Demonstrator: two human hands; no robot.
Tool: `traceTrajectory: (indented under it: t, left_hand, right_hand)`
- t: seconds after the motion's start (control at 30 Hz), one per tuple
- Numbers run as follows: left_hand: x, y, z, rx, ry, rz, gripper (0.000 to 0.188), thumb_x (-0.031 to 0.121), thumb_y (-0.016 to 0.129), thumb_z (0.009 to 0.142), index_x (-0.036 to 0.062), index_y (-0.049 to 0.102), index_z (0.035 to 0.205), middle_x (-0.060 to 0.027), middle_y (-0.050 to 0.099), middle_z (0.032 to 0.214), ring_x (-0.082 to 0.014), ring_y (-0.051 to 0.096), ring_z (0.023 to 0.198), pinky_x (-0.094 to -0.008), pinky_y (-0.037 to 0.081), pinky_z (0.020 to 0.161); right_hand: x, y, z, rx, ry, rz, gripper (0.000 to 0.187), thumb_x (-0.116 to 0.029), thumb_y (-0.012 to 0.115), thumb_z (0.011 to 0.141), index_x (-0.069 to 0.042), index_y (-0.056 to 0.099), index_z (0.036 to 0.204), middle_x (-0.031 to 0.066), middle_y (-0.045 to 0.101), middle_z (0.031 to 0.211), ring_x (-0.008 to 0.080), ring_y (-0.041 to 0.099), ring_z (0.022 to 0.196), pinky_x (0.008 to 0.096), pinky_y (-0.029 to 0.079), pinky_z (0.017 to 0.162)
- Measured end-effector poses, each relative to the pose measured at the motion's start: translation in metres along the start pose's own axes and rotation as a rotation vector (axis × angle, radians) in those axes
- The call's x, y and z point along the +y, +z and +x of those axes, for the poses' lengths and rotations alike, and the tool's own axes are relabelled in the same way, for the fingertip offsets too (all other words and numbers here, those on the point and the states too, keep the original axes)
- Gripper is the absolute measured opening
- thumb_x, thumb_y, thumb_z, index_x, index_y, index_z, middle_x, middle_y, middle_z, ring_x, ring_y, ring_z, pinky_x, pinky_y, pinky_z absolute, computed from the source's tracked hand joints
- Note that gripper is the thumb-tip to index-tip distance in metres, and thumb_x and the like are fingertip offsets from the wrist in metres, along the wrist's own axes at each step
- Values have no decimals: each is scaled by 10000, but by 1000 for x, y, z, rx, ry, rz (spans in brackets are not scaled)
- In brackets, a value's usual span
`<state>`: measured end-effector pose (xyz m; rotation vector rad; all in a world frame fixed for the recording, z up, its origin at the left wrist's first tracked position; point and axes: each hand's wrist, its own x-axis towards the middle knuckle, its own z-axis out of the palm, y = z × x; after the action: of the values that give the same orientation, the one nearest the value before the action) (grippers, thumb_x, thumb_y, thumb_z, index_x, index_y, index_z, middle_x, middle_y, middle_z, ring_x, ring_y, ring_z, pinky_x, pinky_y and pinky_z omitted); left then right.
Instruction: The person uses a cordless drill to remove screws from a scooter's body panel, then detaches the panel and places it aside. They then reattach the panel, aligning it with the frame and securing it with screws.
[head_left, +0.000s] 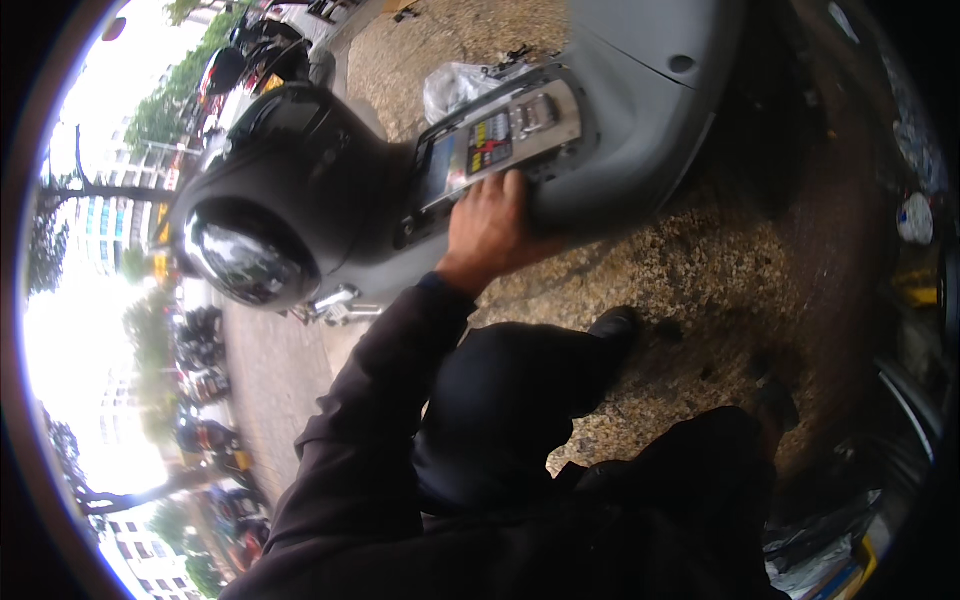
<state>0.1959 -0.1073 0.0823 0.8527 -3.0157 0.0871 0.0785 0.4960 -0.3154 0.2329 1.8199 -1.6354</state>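
A grey scooter (630, 190) stands across the upper part of the view, with its rounded rear end and round lamp (250, 255) toward the left. Set into its body is an uncovered long compartment holding a flat battery-like box (535, 115), with metal ends and a dark label. My left hand (490, 230) rests at the near rim of this compartment, fingers bent over the edge and thumb lower down against the grey side panel. The fingertips partly hide the rim. My right hand is out of sight.
A clear plastic bag (455, 88) lies on the pebbled ground beyond the scooter. My bent knee (490, 410) is close to its near side. Parked scooters (205, 385) line the left. Bags and plastic wrapping (820, 560) lie at the lower right.
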Motion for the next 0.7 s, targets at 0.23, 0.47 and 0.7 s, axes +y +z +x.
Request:
traceTrajectory:
  t: [0.23,0.47,0.7]
  left_hand:
    - [0,-7,-4,64,5,-28,803,642,770,643,33,543,1113,-186,595,1065,-359,617,1033,-464,510,842]
    - [4,-11,-4,43,-6,-40,771,608,781,639,36,521,1085,-174,601,1063,-342,619,1020,-454,517,823]
    - [7,-13,-6,70,-9,-26,740,558,806,628,30,527,1065,-185,593,1085,-334,603,1054,-435,503,875]
  right_hand:
    - [-164,49,-75,389,18,-343,440,-155,729,865,-63,600,1276,174,534,1352,387,512,1201,520,453,1013]
    - [-296,66,-112,274,96,-1420,378,-270,783,732,7,726,983,209,693,1041,410,648,978,498,521,844]
    - [-308,94,-112,211,324,-1507,367,-231,750,784,-33,704,1090,193,658,1178,365,622,1095,450,513,914]
